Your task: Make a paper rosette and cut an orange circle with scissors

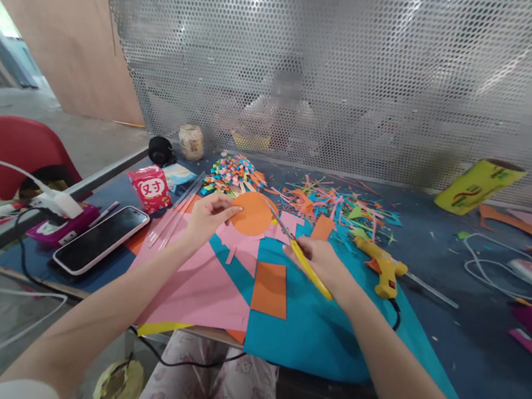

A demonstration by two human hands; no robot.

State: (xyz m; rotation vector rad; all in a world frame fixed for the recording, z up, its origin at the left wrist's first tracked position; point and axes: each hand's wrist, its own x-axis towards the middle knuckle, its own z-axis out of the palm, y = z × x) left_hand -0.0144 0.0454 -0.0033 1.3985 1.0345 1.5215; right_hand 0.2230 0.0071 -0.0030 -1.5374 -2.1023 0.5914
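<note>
Pinched in my left hand (213, 218) is an orange round piece (254, 215), paper or felt, held up over the work sheets. My right hand (319, 261) is closed on yellow-handled scissors (308, 269), whose blades point up and left to the right edge of the orange circle. Whether the blades touch it I cannot tell. Below lie a pink sheet (192, 288) and a teal sheet (317, 327), with an orange rectangle (271, 290) on the teal one.
Behind are a heap of coloured pieces (237, 172) and loose scraps (339, 207). A yellow glue gun (380, 267) lies right. A phone (103, 238), a red packet (150, 187) and a purple power strip (65, 226) are left. A perforated metal panel (340, 70) stands behind.
</note>
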